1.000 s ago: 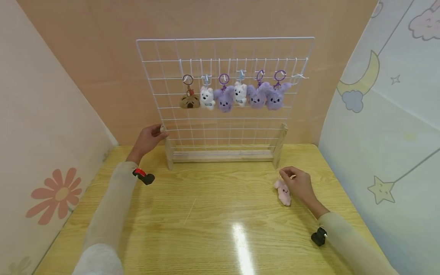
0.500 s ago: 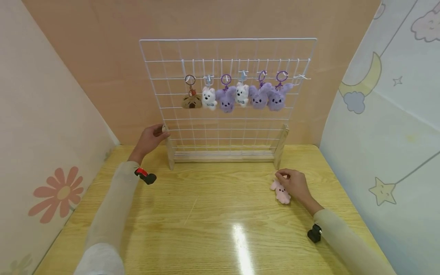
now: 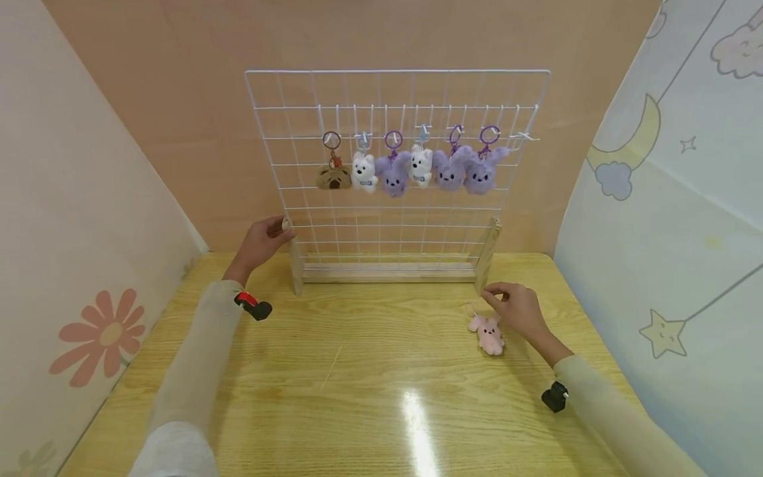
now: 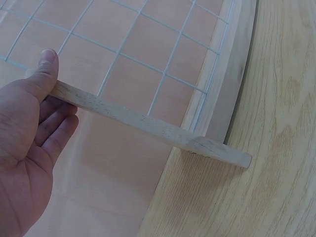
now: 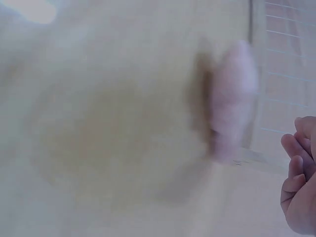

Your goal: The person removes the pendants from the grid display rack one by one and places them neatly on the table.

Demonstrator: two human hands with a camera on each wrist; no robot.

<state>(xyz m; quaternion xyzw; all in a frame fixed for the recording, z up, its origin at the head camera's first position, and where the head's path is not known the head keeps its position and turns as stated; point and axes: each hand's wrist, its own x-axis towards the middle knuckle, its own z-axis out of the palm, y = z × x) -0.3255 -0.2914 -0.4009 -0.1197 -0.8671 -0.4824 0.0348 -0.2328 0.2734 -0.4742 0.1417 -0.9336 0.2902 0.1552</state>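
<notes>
On the table's left, my left hand [image 3: 260,244] grips the top of the left wooden upright [image 4: 123,116] of a white wire grid rack [image 3: 396,225], thumb in front and fingers behind. My right hand [image 3: 520,308] hovers just right of a pink plush keychain [image 3: 490,336], its thumb and index finger close together with nothing between them. The keychain lies face up on the table, its thin ring off to the upper left, apart from the fingertips. In the right wrist view the plush [image 5: 232,103] is blurred and the fingers of the hand [image 5: 301,180] are loosely curled.
From hooks on the rack hang a brown plush keychain [image 3: 334,179], two white dog ones [image 3: 364,173] and three purple ones [image 3: 394,177]. A bare hook [image 3: 524,136] sticks out at the right end. Printed walls flank the wooden table [image 3: 334,397].
My right hand has let go of the pink plush keychain and lifted slightly up and away, leaving it on the table. My left hand stays on the upright.
</notes>
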